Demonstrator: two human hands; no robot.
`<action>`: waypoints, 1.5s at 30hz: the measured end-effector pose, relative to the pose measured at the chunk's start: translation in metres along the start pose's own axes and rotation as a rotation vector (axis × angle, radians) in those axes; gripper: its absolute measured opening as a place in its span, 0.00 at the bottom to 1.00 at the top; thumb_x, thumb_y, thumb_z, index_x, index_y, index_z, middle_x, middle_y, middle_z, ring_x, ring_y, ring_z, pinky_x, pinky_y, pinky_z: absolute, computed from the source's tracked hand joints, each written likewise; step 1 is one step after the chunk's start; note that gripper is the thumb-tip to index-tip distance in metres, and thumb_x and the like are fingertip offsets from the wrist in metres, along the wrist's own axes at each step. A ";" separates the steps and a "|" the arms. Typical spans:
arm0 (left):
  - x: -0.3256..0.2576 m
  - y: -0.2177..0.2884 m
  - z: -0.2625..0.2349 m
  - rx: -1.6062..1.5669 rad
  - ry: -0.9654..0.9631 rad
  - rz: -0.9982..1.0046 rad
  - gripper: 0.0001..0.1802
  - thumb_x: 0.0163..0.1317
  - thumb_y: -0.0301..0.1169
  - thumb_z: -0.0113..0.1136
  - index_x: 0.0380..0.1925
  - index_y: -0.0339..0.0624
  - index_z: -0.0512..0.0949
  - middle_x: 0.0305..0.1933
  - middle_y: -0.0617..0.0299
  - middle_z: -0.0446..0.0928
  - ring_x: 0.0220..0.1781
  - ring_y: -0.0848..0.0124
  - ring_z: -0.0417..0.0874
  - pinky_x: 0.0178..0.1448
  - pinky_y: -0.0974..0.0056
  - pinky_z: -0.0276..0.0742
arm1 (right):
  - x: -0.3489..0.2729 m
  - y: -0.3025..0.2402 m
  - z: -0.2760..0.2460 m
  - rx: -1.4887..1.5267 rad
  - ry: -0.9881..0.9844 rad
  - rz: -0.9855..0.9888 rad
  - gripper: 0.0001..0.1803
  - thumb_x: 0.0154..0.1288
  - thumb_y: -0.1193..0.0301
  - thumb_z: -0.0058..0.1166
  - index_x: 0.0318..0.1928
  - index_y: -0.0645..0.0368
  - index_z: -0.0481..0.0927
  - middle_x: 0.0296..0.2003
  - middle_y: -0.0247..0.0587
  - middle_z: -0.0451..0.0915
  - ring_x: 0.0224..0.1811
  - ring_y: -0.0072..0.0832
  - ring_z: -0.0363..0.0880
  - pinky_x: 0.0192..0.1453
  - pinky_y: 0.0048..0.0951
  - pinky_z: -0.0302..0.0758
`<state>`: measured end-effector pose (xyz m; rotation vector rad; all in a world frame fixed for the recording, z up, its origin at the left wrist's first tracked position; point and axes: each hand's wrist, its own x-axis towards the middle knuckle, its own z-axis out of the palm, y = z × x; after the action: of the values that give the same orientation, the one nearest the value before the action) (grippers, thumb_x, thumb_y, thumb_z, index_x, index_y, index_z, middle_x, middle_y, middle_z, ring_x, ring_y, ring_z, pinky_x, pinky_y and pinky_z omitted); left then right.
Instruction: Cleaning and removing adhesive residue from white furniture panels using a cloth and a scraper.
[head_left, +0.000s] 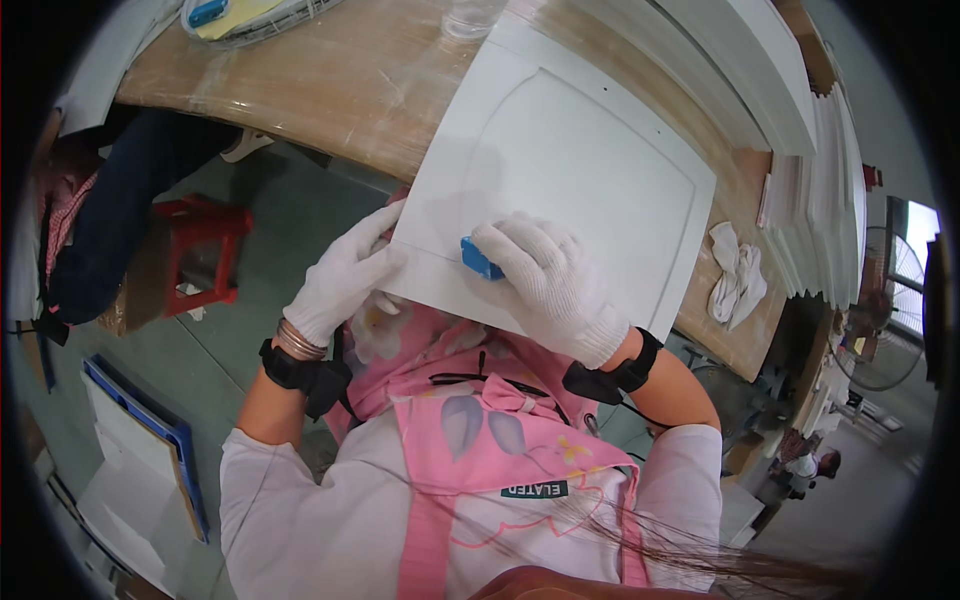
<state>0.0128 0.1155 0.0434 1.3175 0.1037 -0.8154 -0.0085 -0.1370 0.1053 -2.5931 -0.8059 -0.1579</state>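
Note:
A white door-like panel [590, 180] with a raised, curved border lies tilted across the table edge, its near end over my lap. My left hand [348, 268], in a white knit glove, grips the panel's left edge near the close corner; some of its fingertips are hidden. My right hand [550, 275], gloved the same way, is closed around a small blue block [480, 259]. That block rests against the panel's face, near its lower left part. The fingers partly cover the block, so its full shape is hidden.
The wooden table [330, 75] runs beneath the panel. A crumpled white glove [737, 275] lies to the right, beside stacked white panels [815, 200]. A basket [265, 22] sits far left. On the floor at left stand a red stool [205, 250] and a blue-edged board [150, 430].

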 end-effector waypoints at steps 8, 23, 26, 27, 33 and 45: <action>0.007 -0.010 -0.005 -0.043 -0.052 -0.004 0.37 0.73 0.37 0.57 0.76 0.38 0.56 0.42 0.60 0.81 0.30 0.78 0.82 0.30 0.72 0.84 | 0.007 0.000 0.005 -0.055 -0.048 -0.030 0.23 0.52 0.69 0.62 0.51 0.53 0.78 0.43 0.36 0.77 0.43 0.37 0.79 0.47 0.37 0.78; 0.007 -0.010 -0.006 -0.071 -0.081 0.016 0.38 0.72 0.39 0.58 0.76 0.38 0.56 0.42 0.60 0.81 0.30 0.78 0.83 0.29 0.73 0.83 | 0.011 0.000 0.000 -0.121 -0.063 -0.083 0.21 0.55 0.68 0.58 0.51 0.56 0.78 0.41 0.37 0.76 0.41 0.35 0.77 0.46 0.36 0.76; 0.007 -0.010 -0.006 -0.059 -0.078 -0.001 0.38 0.72 0.39 0.59 0.76 0.39 0.56 0.43 0.60 0.81 0.30 0.77 0.83 0.29 0.73 0.83 | 0.013 0.000 0.001 -0.134 -0.086 -0.059 0.23 0.51 0.69 0.67 0.50 0.54 0.79 0.45 0.38 0.80 0.42 0.38 0.80 0.46 0.37 0.78; 0.007 -0.010 -0.006 -0.061 -0.082 0.005 0.38 0.72 0.38 0.58 0.76 0.39 0.56 0.43 0.60 0.81 0.30 0.77 0.83 0.29 0.73 0.83 | 0.016 0.003 0.001 -0.113 -0.058 -0.046 0.23 0.52 0.69 0.67 0.50 0.54 0.79 0.45 0.38 0.80 0.42 0.38 0.80 0.46 0.37 0.78; 0.007 -0.008 -0.005 -0.072 -0.068 0.000 0.38 0.72 0.38 0.59 0.76 0.38 0.56 0.43 0.59 0.81 0.30 0.76 0.83 0.29 0.72 0.84 | 0.011 0.001 0.003 -0.103 -0.058 -0.063 0.23 0.53 0.68 0.68 0.50 0.53 0.79 0.44 0.37 0.81 0.42 0.38 0.80 0.45 0.37 0.78; 0.010 -0.013 -0.009 -0.082 -0.069 0.002 0.38 0.72 0.38 0.59 0.76 0.36 0.55 0.43 0.58 0.81 0.30 0.76 0.83 0.30 0.71 0.85 | 0.020 0.005 0.002 -0.101 -0.026 -0.033 0.22 0.52 0.68 0.68 0.49 0.53 0.80 0.44 0.38 0.81 0.43 0.38 0.81 0.46 0.37 0.77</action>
<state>0.0154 0.1182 0.0257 1.2113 0.0803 -0.8460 0.0104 -0.1296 0.1057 -2.6826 -0.8714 -0.1788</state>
